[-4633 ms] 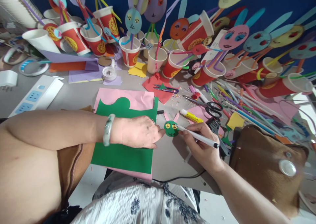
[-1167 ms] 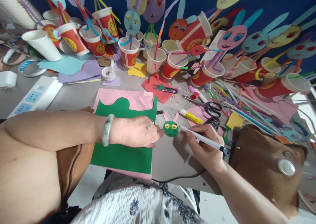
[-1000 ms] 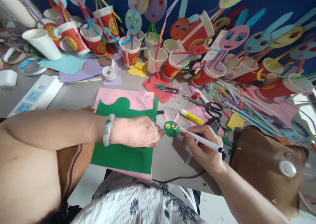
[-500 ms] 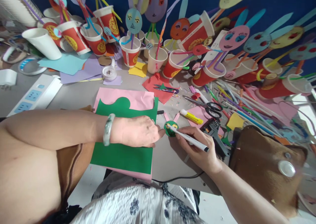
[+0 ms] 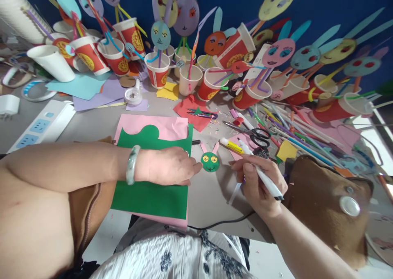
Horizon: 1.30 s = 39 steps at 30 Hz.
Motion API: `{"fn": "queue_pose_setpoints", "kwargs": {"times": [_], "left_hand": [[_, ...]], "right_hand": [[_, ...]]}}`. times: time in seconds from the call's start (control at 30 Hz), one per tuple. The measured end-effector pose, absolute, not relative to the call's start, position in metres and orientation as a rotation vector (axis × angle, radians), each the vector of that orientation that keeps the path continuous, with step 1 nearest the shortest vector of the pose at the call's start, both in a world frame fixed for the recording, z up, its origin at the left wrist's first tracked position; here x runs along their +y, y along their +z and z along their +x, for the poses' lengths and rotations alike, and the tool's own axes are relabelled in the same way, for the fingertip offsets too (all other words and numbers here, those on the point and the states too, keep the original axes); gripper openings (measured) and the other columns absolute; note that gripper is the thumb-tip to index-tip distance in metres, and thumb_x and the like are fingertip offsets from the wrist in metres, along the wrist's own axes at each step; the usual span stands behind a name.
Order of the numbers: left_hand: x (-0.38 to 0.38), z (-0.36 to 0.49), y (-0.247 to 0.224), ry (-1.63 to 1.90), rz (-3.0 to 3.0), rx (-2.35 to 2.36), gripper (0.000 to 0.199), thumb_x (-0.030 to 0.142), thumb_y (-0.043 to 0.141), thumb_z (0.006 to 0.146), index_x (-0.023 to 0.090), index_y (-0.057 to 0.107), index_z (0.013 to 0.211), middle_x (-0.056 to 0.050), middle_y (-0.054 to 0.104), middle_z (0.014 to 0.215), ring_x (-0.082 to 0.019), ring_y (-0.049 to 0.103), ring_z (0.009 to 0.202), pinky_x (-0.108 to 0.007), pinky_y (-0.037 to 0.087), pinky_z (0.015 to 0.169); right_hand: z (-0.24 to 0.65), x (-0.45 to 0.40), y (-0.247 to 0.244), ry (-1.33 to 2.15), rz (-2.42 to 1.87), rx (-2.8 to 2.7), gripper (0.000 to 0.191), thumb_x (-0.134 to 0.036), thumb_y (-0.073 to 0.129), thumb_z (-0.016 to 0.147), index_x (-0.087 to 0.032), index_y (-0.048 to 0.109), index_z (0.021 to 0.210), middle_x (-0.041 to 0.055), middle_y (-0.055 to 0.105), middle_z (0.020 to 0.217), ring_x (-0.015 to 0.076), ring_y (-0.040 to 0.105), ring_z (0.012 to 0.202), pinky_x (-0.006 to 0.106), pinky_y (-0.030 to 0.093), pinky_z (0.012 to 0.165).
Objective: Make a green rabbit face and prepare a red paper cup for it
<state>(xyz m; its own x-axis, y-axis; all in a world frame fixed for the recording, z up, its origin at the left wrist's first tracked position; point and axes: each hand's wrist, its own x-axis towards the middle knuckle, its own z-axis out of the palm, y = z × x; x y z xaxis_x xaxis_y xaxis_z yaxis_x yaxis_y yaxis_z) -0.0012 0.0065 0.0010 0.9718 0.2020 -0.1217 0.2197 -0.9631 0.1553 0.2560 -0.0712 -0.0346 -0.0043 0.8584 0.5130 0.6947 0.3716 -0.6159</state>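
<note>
A small green paper rabbit face (image 5: pixel 210 162) lies on the table, with yellow eyes, a drawn mouth and pink ears. My left hand (image 5: pixel 172 165) rests palm down on a green paper sheet (image 5: pixel 150 201), fingers loosely bent. Its fingertips are at the face's left edge; whether they press on it I cannot tell. To the right of the face, my right hand (image 5: pixel 260 180) grips a white marker (image 5: pixel 267 181), its tip raised off the paper. Pink paper (image 5: pixel 138 121) shows under the green sheet. Beyond the right hand lies a yellow glue stick (image 5: pixel 231 145).
Black-handled scissors (image 5: pixel 259 136) and many coloured sticks (image 5: pixel 294 131) lie to the right. Paper cups (image 5: pixel 157 71) holding paper rabbit figures line the back. A power strip (image 5: pixel 39 125) is at left, a brown bag (image 5: pixel 325 201) at right. A black cable (image 5: pixel 221 223) crosses the table's front.
My right hand has drawn back to the right with the marker, lifting its tip off the face and uncovering it. My left hand stays in place. The view has shifted slightly.
</note>
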Motion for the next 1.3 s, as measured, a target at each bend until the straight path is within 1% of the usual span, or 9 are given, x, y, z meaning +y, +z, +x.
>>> {"fn": "queue_pose_setpoints", "kwargs": {"times": [0.13, 0.33, 0.5, 0.67, 0.83, 0.9, 1.03, 1.17, 1.3], "left_hand": [[0.009, -0.002, -0.004, -0.122, 2.939, 0.311, 0.033, 0.04, 0.066, 0.094, 0.012, 0.06, 0.111, -0.007, 0.072, 0.083, -0.021, 0.067, 0.068, -0.032, 0.04, 0.056], [0.011, -0.003, -0.007, -0.121, 2.94, 0.298, 0.036, 0.039, 0.066, 0.094, 0.013, 0.059, 0.117, -0.007, 0.074, 0.088, -0.021, 0.068, 0.07, -0.032, 0.043, 0.059], [0.013, -0.003, -0.004, -0.192, 2.944, 0.293, 0.035, 0.038, 0.061, 0.097, 0.013, 0.059, 0.12, -0.009, 0.074, 0.092, -0.022, 0.069, 0.075, -0.032, 0.044, 0.06], [0.017, -0.002, 0.0, -0.269, 2.861, 0.317, 0.026, 0.038, 0.059, 0.098, 0.016, 0.06, 0.112, -0.009, 0.074, 0.094, -0.022, 0.069, 0.078, -0.031, 0.043, 0.062], [0.023, 0.0, 0.0, -0.292, 2.777, 0.374, 0.027, 0.041, 0.057, 0.099, 0.018, 0.057, 0.112, -0.008, 0.072, 0.091, -0.022, 0.068, 0.077, -0.03, 0.044, 0.064], [0.024, 0.003, 0.002, -0.34, 2.754, 0.383, 0.029, 0.043, 0.056, 0.099, 0.018, 0.056, 0.115, -0.008, 0.072, 0.091, -0.022, 0.069, 0.078, -0.03, 0.044, 0.065], [0.021, 0.009, 0.008, -0.42, 2.772, 0.426, 0.036, 0.043, 0.058, 0.096, 0.017, 0.053, 0.122, -0.009, 0.071, 0.09, -0.025, 0.069, 0.081, -0.032, 0.046, 0.068], [0.016, 0.012, 0.017, -0.518, 2.769, 0.428, 0.048, 0.044, 0.059, 0.094, 0.015, 0.049, 0.132, -0.012, 0.072, 0.093, -0.028, 0.07, 0.085, -0.033, 0.049, 0.072], [0.01, 0.014, 0.03, -0.646, 2.71, 0.465, 0.054, 0.042, 0.06, 0.093, 0.012, 0.049, 0.136, -0.019, 0.071, 0.114, -0.029, 0.069, 0.1, -0.033, 0.051, 0.082]], "right_hand": [[0.257, -0.071, -0.032, 0.218, -1.301, -1.862, 0.023, -0.019, 0.066, 0.092, -0.023, 0.063, 0.115, 0.0039, 0.075, 0.083, 0.0198, 0.074, 0.068, 0.032, 0.058, 0.059], [0.258, -0.068, -0.025, 0.336, -1.217, -2.056, 0.041, -0.037, 0.072, 0.089, -0.025, 0.058, 0.127, 0.0042, 0.073, 0.095, 0.0168, 0.068, 0.064, 0.034, 0.059, 0.066], [0.266, -0.059, -0.016, 0.183, -1.35, -2.066, 0.066, -0.062, 0.07, 0.086, -0.023, 0.053, 0.136, 0.0107, 0.072, 0.109, 0.027, 0.071, 0.094, 0.045, 0.056, 0.089], [0.286, -0.057, 0.01, -0.1, -1.667, -2.049, 0.072, -0.071, 0.065, 0.084, -0.021, 0.055, 0.135, 0.0141, 0.07, 0.116, 0.0355, 0.063, 0.116, 0.054, 0.044, 0.104], [0.32, -0.059, 0.019, -0.15, -1.852, -2.1, 0.059, -0.06, 0.048, 0.097, -0.019, 0.053, 0.139, 0.0161, 0.071, 0.121, 0.0349, 0.064, 0.117, 0.06, 0.034, 0.112], [0.335, -0.057, 0.017, -0.161, -1.931, -2.122, 0.05, -0.047, 0.041, 0.099, -0.019, 0.055, 0.138, 0.0164, 0.071, 0.124, 0.0344, 0.063, 0.12, 0.058, 0.035, 0.111], [0.357, -0.048, 0.012, -0.145, -2.086, -2.134, 0.05, -0.034, 0.041, 0.095, -0.015, 0.057, 0.138, 0.0184, 0.071, 0.124, 0.0361, 0.061, 0.119, 0.053, 0.041, 0.106], [0.365, -0.036, 0.007, -0.091, -2.147, -2.177, 0.052, -0.032, 0.041, 0.094, -0.013, 0.056, 0.14, 0.0201, 0.069, 0.127, 0.0377, 0.059, 0.123, 0.052, 0.041, 0.106], [0.366, -0.024, 0.001, -0.062, -2.114, -2.212, 0.05, -0.037, 0.043, 0.096, -0.014, 0.058, 0.137, 0.0198, 0.068, 0.132, 0.0381, 0.059, 0.124, 0.053, 0.04, 0.108]]}}
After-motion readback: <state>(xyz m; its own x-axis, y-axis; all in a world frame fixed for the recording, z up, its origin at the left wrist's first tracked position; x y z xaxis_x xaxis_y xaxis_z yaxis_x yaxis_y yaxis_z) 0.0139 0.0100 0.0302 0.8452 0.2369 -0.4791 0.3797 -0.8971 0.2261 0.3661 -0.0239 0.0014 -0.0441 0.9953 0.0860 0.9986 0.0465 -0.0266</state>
